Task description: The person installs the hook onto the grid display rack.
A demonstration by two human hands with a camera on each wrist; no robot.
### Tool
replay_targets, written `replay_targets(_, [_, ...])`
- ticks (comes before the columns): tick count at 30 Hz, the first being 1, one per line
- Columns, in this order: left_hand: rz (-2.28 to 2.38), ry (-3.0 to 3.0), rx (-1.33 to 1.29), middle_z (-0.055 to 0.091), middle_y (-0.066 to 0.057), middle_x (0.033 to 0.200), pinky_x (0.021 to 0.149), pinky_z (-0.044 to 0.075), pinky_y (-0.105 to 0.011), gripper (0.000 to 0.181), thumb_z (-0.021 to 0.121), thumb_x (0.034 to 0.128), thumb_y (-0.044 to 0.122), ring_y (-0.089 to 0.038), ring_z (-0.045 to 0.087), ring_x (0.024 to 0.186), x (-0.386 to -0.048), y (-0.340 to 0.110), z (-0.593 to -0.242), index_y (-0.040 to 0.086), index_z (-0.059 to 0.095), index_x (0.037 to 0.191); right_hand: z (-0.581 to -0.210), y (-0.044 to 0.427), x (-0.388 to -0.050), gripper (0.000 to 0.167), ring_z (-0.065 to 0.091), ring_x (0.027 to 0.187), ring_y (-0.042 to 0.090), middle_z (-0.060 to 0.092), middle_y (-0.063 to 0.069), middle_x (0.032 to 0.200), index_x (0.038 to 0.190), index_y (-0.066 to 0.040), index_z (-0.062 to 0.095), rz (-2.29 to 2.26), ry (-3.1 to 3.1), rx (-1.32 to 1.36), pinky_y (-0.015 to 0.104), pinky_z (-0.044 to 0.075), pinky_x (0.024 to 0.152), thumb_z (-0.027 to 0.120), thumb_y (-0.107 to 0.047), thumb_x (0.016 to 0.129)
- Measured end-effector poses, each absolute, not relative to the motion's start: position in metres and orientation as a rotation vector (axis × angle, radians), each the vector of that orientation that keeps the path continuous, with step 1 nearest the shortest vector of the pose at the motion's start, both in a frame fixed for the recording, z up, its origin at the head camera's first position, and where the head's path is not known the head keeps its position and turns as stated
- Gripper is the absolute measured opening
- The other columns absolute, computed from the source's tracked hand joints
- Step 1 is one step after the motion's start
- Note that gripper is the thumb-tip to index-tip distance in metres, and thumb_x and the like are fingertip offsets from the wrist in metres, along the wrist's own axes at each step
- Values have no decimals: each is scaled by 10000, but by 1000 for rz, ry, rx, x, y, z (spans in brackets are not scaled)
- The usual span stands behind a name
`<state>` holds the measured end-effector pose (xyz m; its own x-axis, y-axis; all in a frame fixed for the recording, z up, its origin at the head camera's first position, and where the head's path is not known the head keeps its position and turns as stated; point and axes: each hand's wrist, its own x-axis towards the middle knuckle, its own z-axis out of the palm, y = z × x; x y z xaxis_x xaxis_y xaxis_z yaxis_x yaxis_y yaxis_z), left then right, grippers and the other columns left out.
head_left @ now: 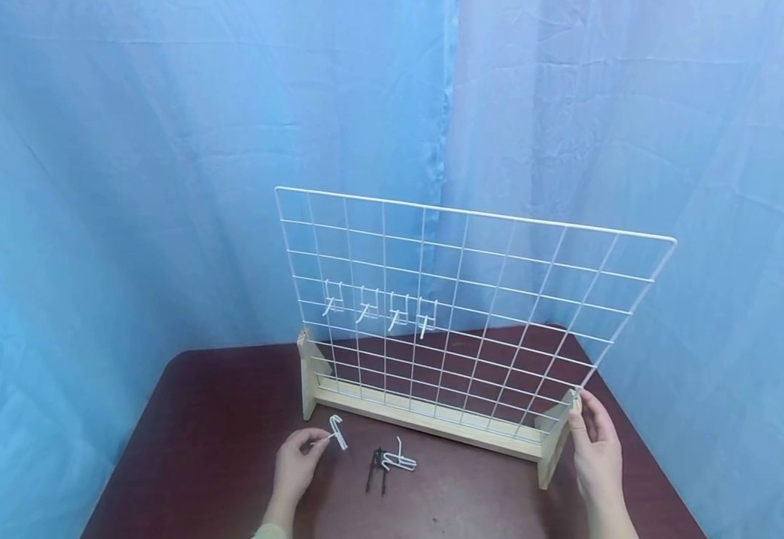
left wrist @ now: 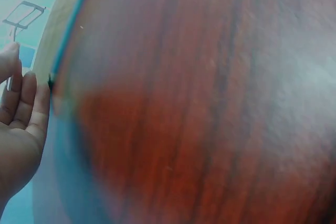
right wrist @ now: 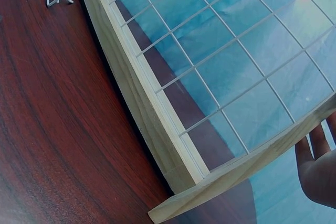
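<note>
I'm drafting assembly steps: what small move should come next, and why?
Probably lift the white wire hook toward the white wire grid, where four similar hooks hang: the left hand pinches that hook, the right hand grips the pale wooden stand.

I see the grid [head_left: 462, 212] in the stand [head_left: 425, 424] on the counter [head_left: 230, 404], curtain [head_left: 196, 150] behind. Four hooks [head_left: 398, 317] hang left on the grid. Loose hooks [head_left: 400, 459] lie in front, between my left grip [head_left: 295, 460], holding one hook [head_left: 338, 433], and my right grip [head_left: 597, 449] on the stand's right end.
</note>
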<state>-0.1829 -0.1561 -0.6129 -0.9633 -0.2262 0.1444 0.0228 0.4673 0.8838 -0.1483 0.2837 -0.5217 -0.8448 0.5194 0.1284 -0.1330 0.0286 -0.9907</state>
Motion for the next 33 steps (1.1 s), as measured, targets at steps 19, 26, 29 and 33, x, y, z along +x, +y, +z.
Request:
replay_targets(19, [-1587, -2286, -6, 690, -17, 904, 770, 573, -270, 63, 770, 841, 42, -153, 634, 871, -188, -133, -565, 75, 736, 883, -522, 283, -149, 446, 442, 1321, 86, 529, -142, 1258, 1447, -10, 444, 1853, -1861, -378, 97, 400, 976, 535, -113, 1023])
replay_targets(26, [-1557, -2258, -97, 702, 24, 920, 830, 539, -301, 74, 780, 849, 102, -139, 637, 894, -187, -123, -538, 61, 741, 898, -523, 285, -148, 446, 431, 1338, 98, 521, -142, 1267, 1451, -34, 450, 1829, -1894, -381, 104, 398, 984, 537, -134, 1025])
replay_targets(29, [-1523, -2268, -136, 703, 37, 932, 858, 524, -347, 71, 774, 860, 117, -155, 639, 921, -185, -120, -526, 73, 745, 908, -523, 285, -148, 453, 419, 1355, 113, 511, -131, 1289, 1459, -38, 440, 1815, -1915, -380, 114, 393, 996, 532, -145, 1028])
replay_targets(33, [-1504, -2252, -186, 698, 66, 934, 869, 529, -344, 62, 767, 861, 77, -150, 642, 937, -183, -115, -511, 110, 749, 911, -522, 285, -148, 460, 418, 1356, 117, 504, -122, 1306, 1464, -40, 435, 1807, -1931, -381, 114, 393, 996, 531, -155, 1029])
